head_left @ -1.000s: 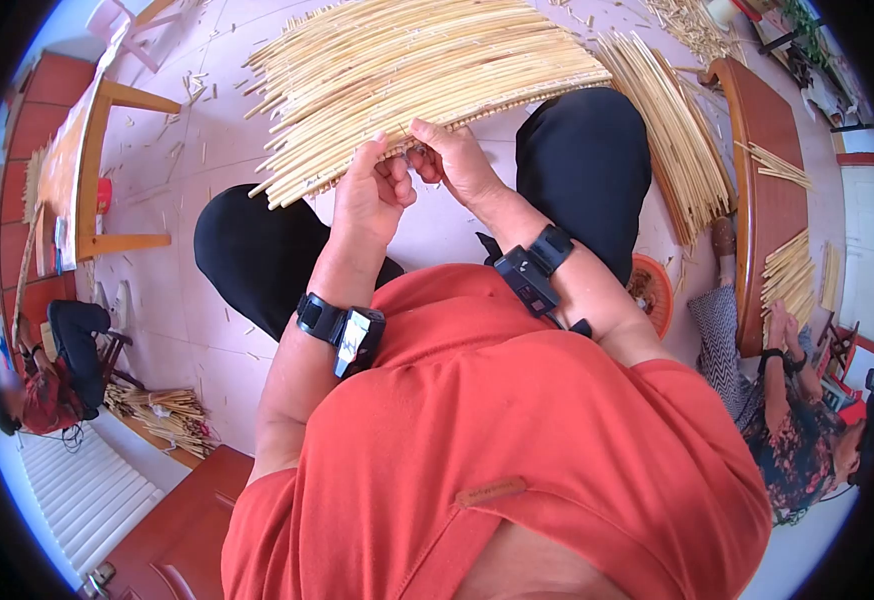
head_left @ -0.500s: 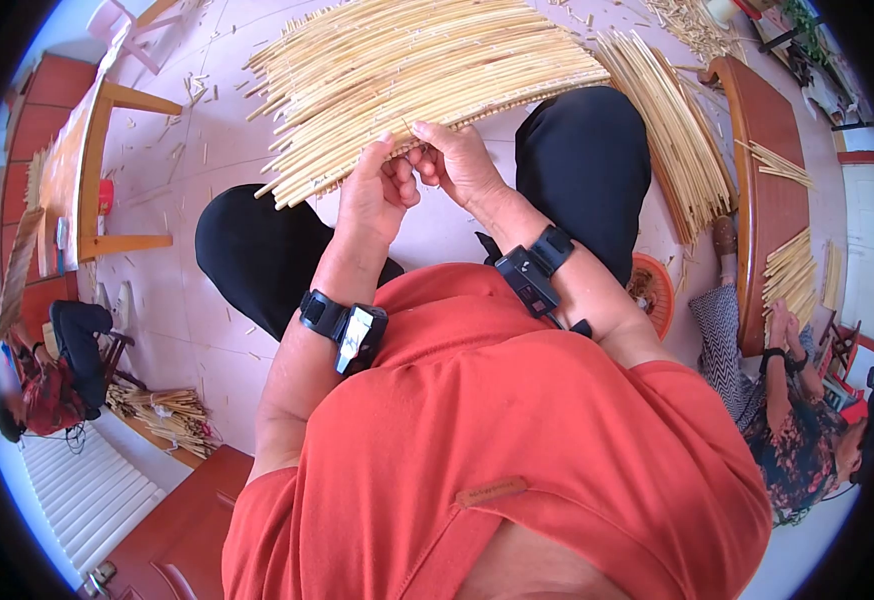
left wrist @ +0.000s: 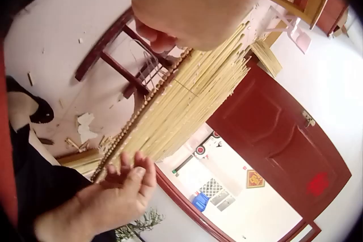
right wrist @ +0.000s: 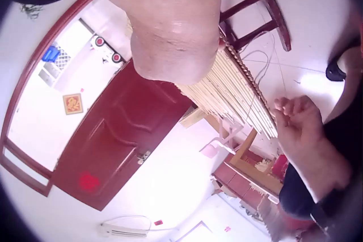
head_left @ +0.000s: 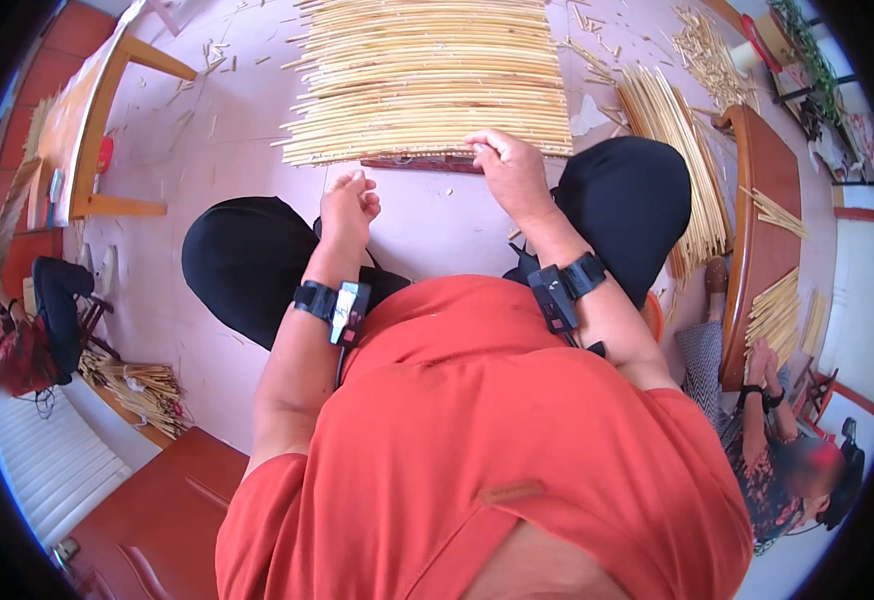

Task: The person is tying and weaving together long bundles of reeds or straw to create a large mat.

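Observation:
A mat of pale, straight plant stalks (head_left: 432,80) tied side by side lies before me, its near edge bound in a row of small knots. My left hand (head_left: 347,208) is just short of that edge, fingers curled in towards the thumb. A thin thread (right wrist: 283,77) runs down to its fingertips in the right wrist view. My right hand (head_left: 515,175) is farther right, thumb and fingertips drawn together right at the bound edge; I cannot tell what lies between them. A short thread end (left wrist: 187,87) sticks out over the stalks.
A dark red stool frame (left wrist: 116,55) stands under the mat. Bundled stalks (head_left: 677,160) lie to the right by a wooden bench (head_left: 769,210). A table (head_left: 82,150) stands at left. Cut bits litter the floor. Two other people sit at the sides, one with hands (head_left: 762,365) by stalks.
My hands, close together at the mat's edge before, have moved apart, left hand leftward and right hand rightward. The head view has shifted, so the mat looks straighter and higher.

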`<control>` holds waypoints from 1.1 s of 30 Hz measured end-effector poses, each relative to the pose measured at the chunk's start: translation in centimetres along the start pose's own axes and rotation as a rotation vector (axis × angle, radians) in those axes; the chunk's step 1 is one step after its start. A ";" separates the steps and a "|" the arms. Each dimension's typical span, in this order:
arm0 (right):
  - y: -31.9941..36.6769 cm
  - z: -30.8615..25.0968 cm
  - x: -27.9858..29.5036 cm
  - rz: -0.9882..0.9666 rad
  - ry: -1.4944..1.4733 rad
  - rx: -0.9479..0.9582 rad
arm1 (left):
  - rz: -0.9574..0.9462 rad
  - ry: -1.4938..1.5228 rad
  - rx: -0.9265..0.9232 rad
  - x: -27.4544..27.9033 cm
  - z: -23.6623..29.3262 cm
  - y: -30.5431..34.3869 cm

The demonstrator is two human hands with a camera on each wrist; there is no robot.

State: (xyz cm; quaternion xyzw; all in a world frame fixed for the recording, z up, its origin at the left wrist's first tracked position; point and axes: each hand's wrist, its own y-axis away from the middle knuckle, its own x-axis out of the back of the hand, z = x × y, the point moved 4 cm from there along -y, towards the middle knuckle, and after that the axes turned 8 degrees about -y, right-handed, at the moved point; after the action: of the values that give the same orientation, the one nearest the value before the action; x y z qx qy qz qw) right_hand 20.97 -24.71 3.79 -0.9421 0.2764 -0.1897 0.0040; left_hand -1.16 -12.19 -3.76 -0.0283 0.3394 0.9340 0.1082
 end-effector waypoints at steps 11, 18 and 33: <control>-6.4 -0.6 -6.8 -0.209 0.771 0.125 | 0.167 -1.125 -1.354 -4.8 5.5 2.0; -7.1 -0.2 -7.6 -0.232 0.862 0.061 | 0.084 -1.192 -1.503 -5.5 6.3 1.5; -7.2 0.2 -7.4 -0.262 0.890 0.039 | 0.092 -0.310 -1.147 -1.5 24.7 6.1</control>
State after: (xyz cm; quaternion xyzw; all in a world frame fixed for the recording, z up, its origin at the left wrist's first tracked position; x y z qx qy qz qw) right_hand 19.09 -14.73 1.75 -0.7959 0.1263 -0.5796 -0.1211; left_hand -0.59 -1.21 19.28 0.0693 -0.2384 0.9651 0.0833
